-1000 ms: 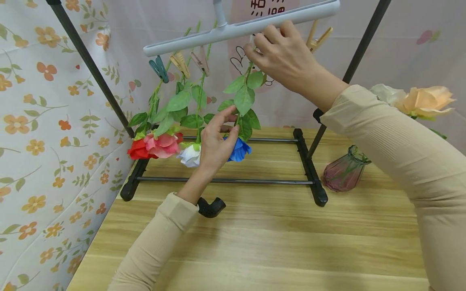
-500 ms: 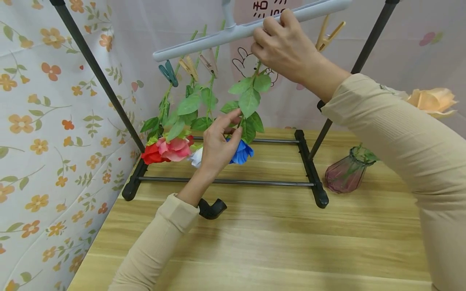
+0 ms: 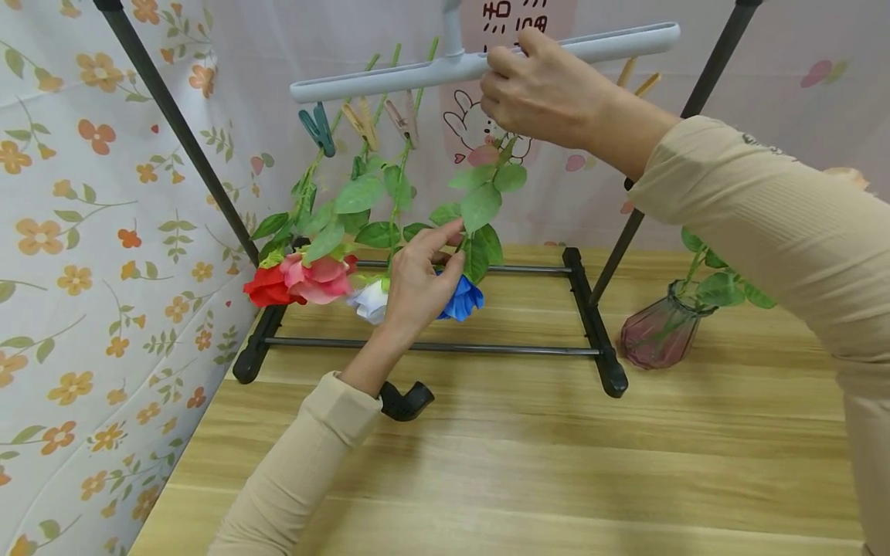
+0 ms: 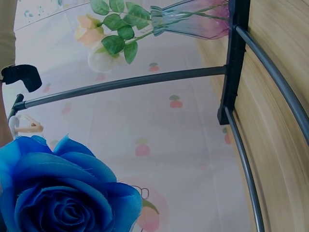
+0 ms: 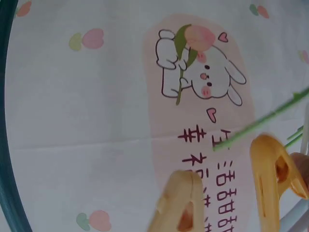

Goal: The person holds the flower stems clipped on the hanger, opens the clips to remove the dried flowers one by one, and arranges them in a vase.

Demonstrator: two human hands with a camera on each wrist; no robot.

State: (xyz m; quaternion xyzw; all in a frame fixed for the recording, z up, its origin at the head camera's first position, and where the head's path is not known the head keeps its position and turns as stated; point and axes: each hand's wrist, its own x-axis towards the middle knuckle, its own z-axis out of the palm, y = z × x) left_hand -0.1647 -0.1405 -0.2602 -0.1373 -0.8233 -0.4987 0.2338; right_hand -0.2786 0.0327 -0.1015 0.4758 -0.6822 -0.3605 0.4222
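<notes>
Left hand point(image 3: 416, 287) pinches the leafy stem just above the blue rose point(image 3: 462, 297), which hangs head-down with three others under the grey hanger bar point(image 3: 389, 77); right hand point(image 3: 538, 93) is curled up at the bar where the stem top meets a clip, though we cannot see whether it grips clip or stem. We judge the rose light and artificial: soft fabric petals that crush easily, thin springy stem, so hold the stem, not the bloom.
</notes>
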